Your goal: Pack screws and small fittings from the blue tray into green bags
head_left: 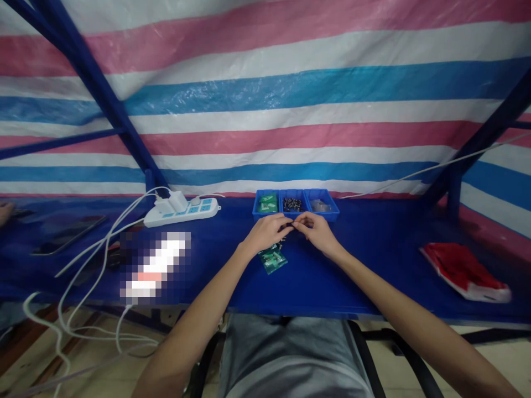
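My left hand (269, 229) and my right hand (315, 229) meet fingertip to fingertip over the table, just in front of the blue bins. Both are closed in a pinch around something small and dark, too tiny to make out. Below my left hand lies a green packet (274, 260), partly covered by that hand, with small dark and light bits at its upper edge. Behind the hands stand three joined blue bins (295, 214). Green packets (267, 203) fill the left one, small black and silver parts (292, 205) the middle one, and clear plastic bags (321, 206) the right one.
A white power strip (186, 213) with plugs and white cables (108, 243) sits left on the blue table (352, 287). Nearer is a blurred-out bright object (157, 268). A dark tablet-like slab (68, 235) and another person's hand (5, 213) are far left. A red package (464, 271) lies right.
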A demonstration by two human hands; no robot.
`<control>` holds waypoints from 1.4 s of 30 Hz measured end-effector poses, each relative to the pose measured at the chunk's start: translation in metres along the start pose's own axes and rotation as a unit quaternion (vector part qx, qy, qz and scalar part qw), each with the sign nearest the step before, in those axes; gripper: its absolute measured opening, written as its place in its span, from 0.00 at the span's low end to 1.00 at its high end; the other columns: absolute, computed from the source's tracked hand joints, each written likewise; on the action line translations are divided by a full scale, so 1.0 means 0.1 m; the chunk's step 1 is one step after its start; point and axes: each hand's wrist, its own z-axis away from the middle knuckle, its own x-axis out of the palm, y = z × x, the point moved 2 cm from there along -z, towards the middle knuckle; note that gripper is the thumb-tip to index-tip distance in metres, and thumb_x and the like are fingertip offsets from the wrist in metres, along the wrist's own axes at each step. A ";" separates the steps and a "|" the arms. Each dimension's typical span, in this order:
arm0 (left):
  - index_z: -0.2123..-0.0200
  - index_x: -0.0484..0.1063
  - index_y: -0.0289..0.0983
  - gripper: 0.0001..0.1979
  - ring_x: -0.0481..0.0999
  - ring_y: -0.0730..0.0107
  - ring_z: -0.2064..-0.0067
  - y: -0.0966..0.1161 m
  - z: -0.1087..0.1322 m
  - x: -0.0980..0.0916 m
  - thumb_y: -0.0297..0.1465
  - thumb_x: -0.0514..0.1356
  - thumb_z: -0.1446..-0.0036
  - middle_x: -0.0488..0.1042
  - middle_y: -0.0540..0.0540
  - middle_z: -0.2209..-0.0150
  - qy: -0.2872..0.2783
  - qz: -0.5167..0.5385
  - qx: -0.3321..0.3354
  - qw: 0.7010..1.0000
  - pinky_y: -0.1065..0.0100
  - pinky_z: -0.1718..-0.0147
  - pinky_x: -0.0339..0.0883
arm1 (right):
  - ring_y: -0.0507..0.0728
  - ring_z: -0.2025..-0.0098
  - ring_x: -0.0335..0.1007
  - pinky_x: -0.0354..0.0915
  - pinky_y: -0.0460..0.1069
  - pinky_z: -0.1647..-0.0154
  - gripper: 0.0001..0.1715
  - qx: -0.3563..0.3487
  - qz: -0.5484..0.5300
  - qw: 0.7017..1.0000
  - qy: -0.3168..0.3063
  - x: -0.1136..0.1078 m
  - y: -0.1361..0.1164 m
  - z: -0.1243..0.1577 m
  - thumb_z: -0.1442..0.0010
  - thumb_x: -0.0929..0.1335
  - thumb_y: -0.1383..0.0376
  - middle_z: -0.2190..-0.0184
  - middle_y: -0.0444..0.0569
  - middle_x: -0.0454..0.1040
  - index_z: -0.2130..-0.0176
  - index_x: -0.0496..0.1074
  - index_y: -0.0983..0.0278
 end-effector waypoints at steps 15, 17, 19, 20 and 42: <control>0.51 0.74 0.38 0.13 0.75 0.68 0.63 -0.09 0.02 -0.09 0.34 0.53 0.32 0.75 0.46 0.62 0.044 -0.012 -0.030 0.999 0.68 0.62 0.68 | 0.61 0.56 0.79 0.67 0.46 0.74 0.31 0.085 -0.192 0.978 0.005 -0.12 -0.14 -0.08 0.43 0.71 0.57 0.45 0.61 0.74 0.42 0.68 0.62; 0.51 0.74 0.38 0.13 0.75 0.68 0.63 -0.09 0.02 -0.09 0.33 0.53 0.32 0.75 0.46 0.62 0.043 -0.014 -0.032 0.998 0.68 0.62 0.68 | 0.61 0.55 0.79 0.67 0.46 0.74 0.36 0.075 -0.182 0.980 -0.008 -0.14 -0.15 -0.08 0.42 0.70 0.57 0.42 0.61 0.72 0.37 0.63 0.60; 0.51 0.74 0.38 0.12 0.75 0.68 0.63 -0.10 0.02 -0.10 0.33 0.53 0.32 0.75 0.46 0.62 0.043 -0.015 -0.034 0.998 0.68 0.63 0.68 | 0.60 0.60 0.79 0.65 0.45 0.76 0.31 0.063 -0.139 0.988 -0.003 -0.15 -0.12 -0.07 0.41 0.69 0.57 0.47 0.60 0.76 0.41 0.67 0.62; 0.51 0.74 0.38 0.12 0.75 0.68 0.63 -0.10 0.02 -0.10 0.33 0.53 0.32 0.75 0.46 0.61 0.043 -0.015 -0.034 0.998 0.68 0.63 0.67 | 0.59 0.63 0.79 0.64 0.45 0.77 0.26 0.057 -0.108 0.993 -0.001 -0.15 -0.10 -0.07 0.41 0.69 0.57 0.52 0.58 0.78 0.45 0.70 0.63; 0.55 0.75 0.39 0.10 0.76 0.66 0.64 -0.13 0.02 -0.06 0.33 0.56 0.35 0.77 0.47 0.65 0.001 -0.016 -0.038 0.999 0.68 0.67 0.66 | 0.61 0.50 0.69 0.66 0.56 0.46 0.15 -0.185 0.315 0.915 -0.170 0.15 -0.02 0.16 0.35 0.65 0.71 0.54 0.54 0.74 0.51 0.75 0.61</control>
